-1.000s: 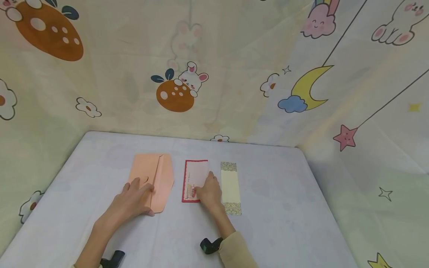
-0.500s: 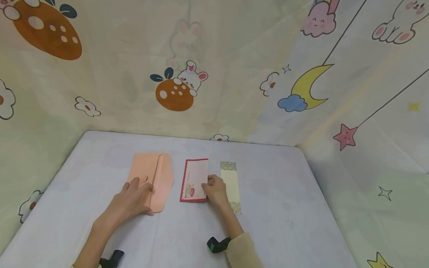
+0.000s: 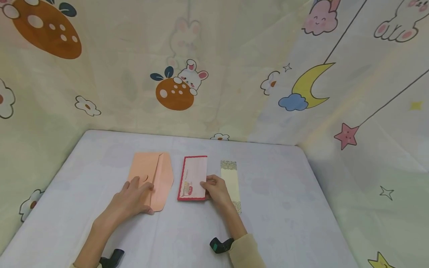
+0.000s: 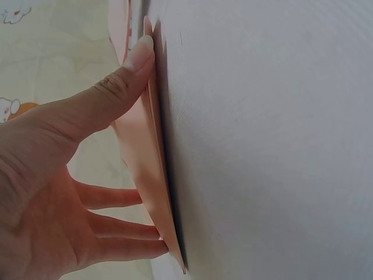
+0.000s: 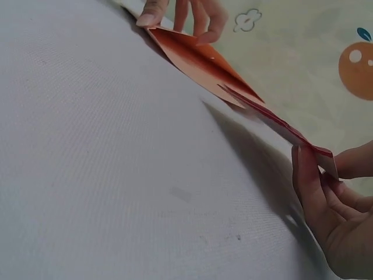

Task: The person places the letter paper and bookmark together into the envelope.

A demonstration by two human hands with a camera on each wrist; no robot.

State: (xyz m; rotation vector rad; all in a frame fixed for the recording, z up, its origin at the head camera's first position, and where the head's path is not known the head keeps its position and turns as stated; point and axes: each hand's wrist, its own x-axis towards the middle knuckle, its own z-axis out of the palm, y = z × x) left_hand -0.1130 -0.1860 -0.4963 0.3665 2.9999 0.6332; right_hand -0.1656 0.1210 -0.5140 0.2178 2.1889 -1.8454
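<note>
An orange envelope (image 3: 163,190) lies on the white table, its flap opened out to the right. My left hand (image 3: 131,201) rests on it; in the left wrist view the thumb (image 4: 111,93) presses near one end and straight fingers touch its face. My right hand (image 3: 218,191) pinches the right edge of a pink card (image 3: 194,175) with a red border. In the right wrist view the card (image 5: 280,122) is lifted off the table, tilted, and casts a shadow. A pale yellow bookmark-like strip (image 3: 230,180) with patterned ends lies partly behind the right hand.
The white table (image 3: 285,208) has a rounded back edge against a cartoon-printed cloth (image 3: 234,74). Black wrist devices (image 3: 221,245) sit at both wrists, near the front.
My right hand has shifted from lying over the card to gripping its right edge. The card has risen off the table and moved slightly left. The left hand stays put.
</note>
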